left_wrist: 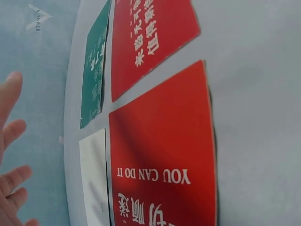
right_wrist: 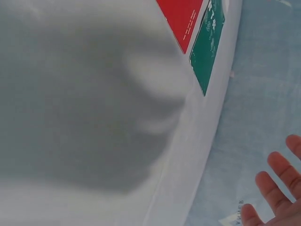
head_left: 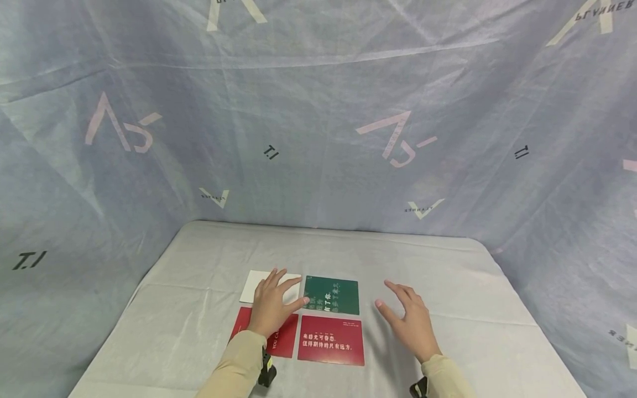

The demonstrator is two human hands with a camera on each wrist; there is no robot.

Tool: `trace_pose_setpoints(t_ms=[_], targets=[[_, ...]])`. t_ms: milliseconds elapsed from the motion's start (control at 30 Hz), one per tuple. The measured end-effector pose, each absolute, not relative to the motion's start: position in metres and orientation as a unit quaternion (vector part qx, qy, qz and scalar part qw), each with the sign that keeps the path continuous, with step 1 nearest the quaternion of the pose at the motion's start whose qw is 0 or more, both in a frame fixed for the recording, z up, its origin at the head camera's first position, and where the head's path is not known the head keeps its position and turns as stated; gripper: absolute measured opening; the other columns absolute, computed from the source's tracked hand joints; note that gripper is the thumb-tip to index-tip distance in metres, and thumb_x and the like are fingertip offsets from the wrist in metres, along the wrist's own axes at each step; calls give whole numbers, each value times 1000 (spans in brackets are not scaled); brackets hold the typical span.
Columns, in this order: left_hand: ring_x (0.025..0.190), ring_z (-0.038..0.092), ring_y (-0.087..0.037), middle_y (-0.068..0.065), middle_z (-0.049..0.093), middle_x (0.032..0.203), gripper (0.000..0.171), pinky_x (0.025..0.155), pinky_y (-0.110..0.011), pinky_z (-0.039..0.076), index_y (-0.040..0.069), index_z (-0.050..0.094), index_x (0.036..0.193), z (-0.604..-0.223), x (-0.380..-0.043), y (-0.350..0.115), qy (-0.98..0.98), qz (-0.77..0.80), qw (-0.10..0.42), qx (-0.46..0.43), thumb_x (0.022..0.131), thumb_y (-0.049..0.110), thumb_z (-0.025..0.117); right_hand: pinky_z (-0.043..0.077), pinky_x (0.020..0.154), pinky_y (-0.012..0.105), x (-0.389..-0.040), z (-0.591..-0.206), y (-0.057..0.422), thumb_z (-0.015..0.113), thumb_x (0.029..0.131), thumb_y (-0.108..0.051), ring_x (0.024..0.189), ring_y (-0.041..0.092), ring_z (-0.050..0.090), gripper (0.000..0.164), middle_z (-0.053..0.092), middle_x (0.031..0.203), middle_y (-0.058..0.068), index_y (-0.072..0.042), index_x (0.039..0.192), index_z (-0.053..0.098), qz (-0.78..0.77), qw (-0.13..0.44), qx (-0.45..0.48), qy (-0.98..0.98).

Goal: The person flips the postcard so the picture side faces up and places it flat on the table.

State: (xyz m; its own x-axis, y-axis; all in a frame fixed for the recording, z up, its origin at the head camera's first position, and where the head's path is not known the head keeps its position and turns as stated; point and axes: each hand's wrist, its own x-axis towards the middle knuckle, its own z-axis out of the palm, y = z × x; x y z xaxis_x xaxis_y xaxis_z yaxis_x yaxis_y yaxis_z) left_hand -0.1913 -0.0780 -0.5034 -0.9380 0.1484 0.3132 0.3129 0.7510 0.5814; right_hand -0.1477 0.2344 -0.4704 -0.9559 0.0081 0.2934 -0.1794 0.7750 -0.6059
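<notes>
Two rows of cards lie flat on the covered table. At the back are a white card (head_left: 250, 288) and a green card (head_left: 343, 296) with pale characters. In front are a red card (left_wrist: 160, 136) reading "YOU CAN DO IT" and another red card (head_left: 331, 348) with white characters. My left hand (head_left: 271, 307) hovers above the left cards with its fingers spread, hiding parts of the white and left red ones. To the right of the cards, my right hand (head_left: 410, 320) is held over the cloth, fingers apart, holding nothing.
A pale cloth covers the table (head_left: 448, 276), whose rounded far edge meets a hanging grey-blue printed sheet (head_left: 318, 138). The sheet also encloses the left and right sides. Dark wrist straps (head_left: 267, 373) sit at both cuffs.
</notes>
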Motion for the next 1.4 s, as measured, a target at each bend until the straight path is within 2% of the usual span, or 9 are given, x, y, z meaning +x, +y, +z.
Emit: trace_pose_setpoints(t_ms=[267, 567, 1133, 1400], targets=[[142, 36, -43, -21, 54, 142, 59, 112, -66, 25, 13, 68, 132, -503, -191, -78, -924, -342, 114, -127, 81, 38, 85, 38, 104, 66, -148, -471, 235, 71, 95, -42, 133, 43, 47, 60, 54, 142, 20, -11, 144, 57, 353, 105, 26, -929], [143, 34, -42, -18, 54, 140, 63, 113, -65, 25, 15, 68, 133, -504, -191, -77, -923, -356, 85, -122, 78, 39, 88, 38, 105, 64, -146, -470, 235, 72, 93, -45, 132, 38, 47, 61, 55, 140, 15, -16, 145, 57, 374, 71, 4, -925], [144, 29, -44, -17, 51, 140, 65, 113, -65, 22, 18, 70, 130, -508, -188, -78, -924, -359, 36, -130, 73, 41, 91, 46, 95, 58, -147, -476, 236, 79, 89, -38, 117, 35, 53, 58, 63, 119, 14, -16, 140, 62, 371, 67, -4, -926], [132, 41, -39, -12, 54, 126, 64, 111, -64, 26, 17, 71, 128, -508, -187, -77, -923, -356, 40, -141, 72, 41, 91, 47, 86, 47, -143, -478, 234, 80, 87, -39, 108, 33, 54, 58, 64, 111, 11, -15, 138, 64, 362, 64, 2, -930]])
